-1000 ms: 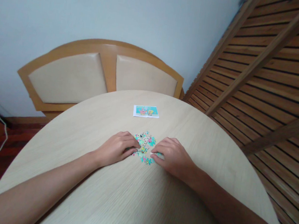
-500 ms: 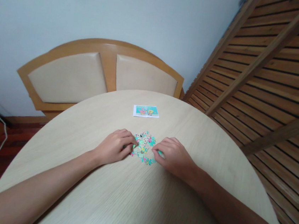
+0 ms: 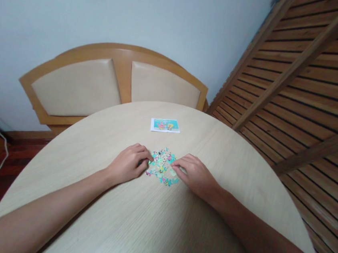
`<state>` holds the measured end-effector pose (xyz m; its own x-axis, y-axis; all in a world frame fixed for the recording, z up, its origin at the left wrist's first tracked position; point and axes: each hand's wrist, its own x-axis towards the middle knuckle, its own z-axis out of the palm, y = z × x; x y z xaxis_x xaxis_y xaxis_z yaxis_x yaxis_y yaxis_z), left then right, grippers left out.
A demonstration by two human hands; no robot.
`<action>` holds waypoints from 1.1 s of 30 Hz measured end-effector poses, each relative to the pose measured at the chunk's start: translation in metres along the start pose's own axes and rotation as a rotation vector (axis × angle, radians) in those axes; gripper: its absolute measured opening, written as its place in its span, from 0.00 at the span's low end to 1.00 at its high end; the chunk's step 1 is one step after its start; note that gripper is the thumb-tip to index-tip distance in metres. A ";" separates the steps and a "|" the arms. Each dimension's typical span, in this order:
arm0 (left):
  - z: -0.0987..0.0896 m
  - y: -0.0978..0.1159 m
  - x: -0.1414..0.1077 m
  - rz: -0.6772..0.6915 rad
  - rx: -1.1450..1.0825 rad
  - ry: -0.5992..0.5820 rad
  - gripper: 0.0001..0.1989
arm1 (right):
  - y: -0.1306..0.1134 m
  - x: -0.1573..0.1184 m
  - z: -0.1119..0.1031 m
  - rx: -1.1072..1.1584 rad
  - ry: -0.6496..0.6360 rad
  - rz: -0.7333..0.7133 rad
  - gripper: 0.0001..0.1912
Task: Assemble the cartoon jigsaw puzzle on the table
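Loose puzzle pieces (image 3: 161, 168) lay heaped on the round table (image 3: 110, 221) between the hands. Left hand (image 3: 132, 161) sat at the heap's left edge, thumb and forefinger bent; right hand (image 3: 196, 173) at the right edge, fingertips together. Couldn't tell if either gripped a piece. Picture card (image 3: 165, 125) lay beyond; padded backrest (image 3: 122, 73) stood behind, slatted wood panel (image 3: 306, 80) right, white cable (image 3: 3, 161) far left.

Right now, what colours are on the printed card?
The printed card is mostly turquoise, with pink and yellow figures; head view.
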<state>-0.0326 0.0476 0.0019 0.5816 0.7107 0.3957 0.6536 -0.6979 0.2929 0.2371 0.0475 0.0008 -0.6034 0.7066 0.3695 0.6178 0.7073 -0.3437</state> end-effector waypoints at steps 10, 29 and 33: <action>0.001 0.006 0.002 0.015 -0.030 0.029 0.10 | -0.002 0.001 0.009 0.010 0.050 -0.025 0.09; 0.001 0.009 0.002 0.186 0.001 -0.088 0.14 | -0.008 0.004 0.004 -0.020 0.065 -0.004 0.06; 0.001 0.008 0.001 0.190 0.026 -0.092 0.14 | -0.007 0.004 0.005 -0.023 0.062 0.017 0.05</action>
<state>-0.0264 0.0429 0.0034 0.7365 0.5728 0.3598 0.5398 -0.8183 0.1976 0.2280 0.0453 0.0002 -0.5605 0.7157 0.4167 0.6399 0.6937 -0.3307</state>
